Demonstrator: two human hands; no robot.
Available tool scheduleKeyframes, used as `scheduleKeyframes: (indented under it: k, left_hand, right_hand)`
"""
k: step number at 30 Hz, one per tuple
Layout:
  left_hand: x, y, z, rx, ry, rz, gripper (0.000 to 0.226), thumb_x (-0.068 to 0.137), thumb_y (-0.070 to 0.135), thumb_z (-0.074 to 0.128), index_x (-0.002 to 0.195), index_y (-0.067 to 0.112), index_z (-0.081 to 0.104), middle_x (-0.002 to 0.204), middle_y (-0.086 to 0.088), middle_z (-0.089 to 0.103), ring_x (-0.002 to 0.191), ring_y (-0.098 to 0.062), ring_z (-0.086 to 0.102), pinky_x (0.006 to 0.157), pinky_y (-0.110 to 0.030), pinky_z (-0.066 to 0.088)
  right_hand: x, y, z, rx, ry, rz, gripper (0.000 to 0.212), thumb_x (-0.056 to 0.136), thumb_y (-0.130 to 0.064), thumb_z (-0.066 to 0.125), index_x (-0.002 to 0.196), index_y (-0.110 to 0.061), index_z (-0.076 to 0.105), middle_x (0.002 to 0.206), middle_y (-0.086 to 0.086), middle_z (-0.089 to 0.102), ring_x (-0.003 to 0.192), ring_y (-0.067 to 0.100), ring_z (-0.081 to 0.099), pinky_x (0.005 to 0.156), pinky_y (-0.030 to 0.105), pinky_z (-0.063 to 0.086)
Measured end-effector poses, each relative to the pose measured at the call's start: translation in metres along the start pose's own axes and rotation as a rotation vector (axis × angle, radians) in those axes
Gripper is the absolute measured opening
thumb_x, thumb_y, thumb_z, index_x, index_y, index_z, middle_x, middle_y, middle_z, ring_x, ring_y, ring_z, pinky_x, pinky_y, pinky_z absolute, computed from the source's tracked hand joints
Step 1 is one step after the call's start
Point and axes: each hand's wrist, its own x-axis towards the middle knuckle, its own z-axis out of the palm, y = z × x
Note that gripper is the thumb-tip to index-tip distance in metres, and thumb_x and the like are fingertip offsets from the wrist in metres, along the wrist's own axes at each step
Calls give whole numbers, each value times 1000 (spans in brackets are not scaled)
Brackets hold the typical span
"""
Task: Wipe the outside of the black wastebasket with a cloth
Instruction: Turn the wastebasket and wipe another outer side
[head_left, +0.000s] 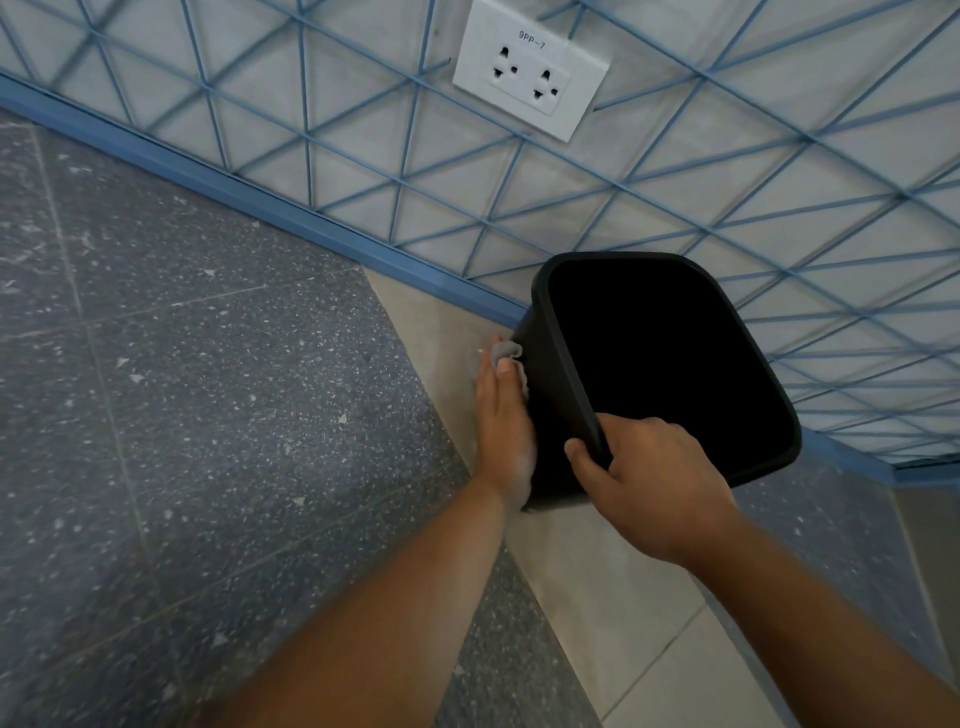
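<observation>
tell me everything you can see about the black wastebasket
The black wastebasket looks like smooth matte plastic, with a rounded rectangular mouth and a rolled rim. It is tilted, its opening facing the camera, its inside too dark to read. It sits near the blue baseboard. The right hand grips its near rim, thumb outside. The left hand presses a grey cloth flat against its outer left wall.

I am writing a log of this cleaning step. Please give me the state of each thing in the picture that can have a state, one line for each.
black wastebasket: tilted, held by its rim, inside too dark to judge.
cloth: bunched, pressed against the wastebasket's outer side.
left hand: flat on the cloth, fingers straight.
right hand: grips the wastebasket's near rim, thumb outside.
wall socket: nothing plugged in.
</observation>
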Motion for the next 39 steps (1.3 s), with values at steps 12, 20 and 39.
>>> scheduleKeyframes:
  k: [12, 20, 39]
  left_hand:
    - [-12, -11, -2, 171, 14, 94, 87, 98, 72, 27, 161, 14, 41, 172, -4, 35, 162, -11, 25, 136, -36, 17]
    - [-13, -7, -5, 122, -66, 90, 68, 107, 59, 29, 141, 7, 56, 156, -24, 46, 156, -33, 35, 132, -47, 25]
    - [16, -15, -15, -201, -36, -264, 92, 77, 93, 52, 145, 32, 64, 158, -8, 57, 152, -26, 49, 131, -53, 31]
  right_hand:
    - [0, 0, 1, 15, 1, -9, 31, 95, -41, 45, 66, -33, 37, 47, -3, 48, 45, 10, 53, 52, 28, 48]
    - [2, 1, 1, 11, 8, -27, 34, 95, -41, 46, 64, -32, 35, 46, -3, 47, 45, 10, 51, 50, 27, 45]
    - [1, 2, 2, 17, 32, -78, 48, 85, -69, 26, 67, -29, 44, 51, -4, 50, 49, 9, 52, 51, 29, 43]
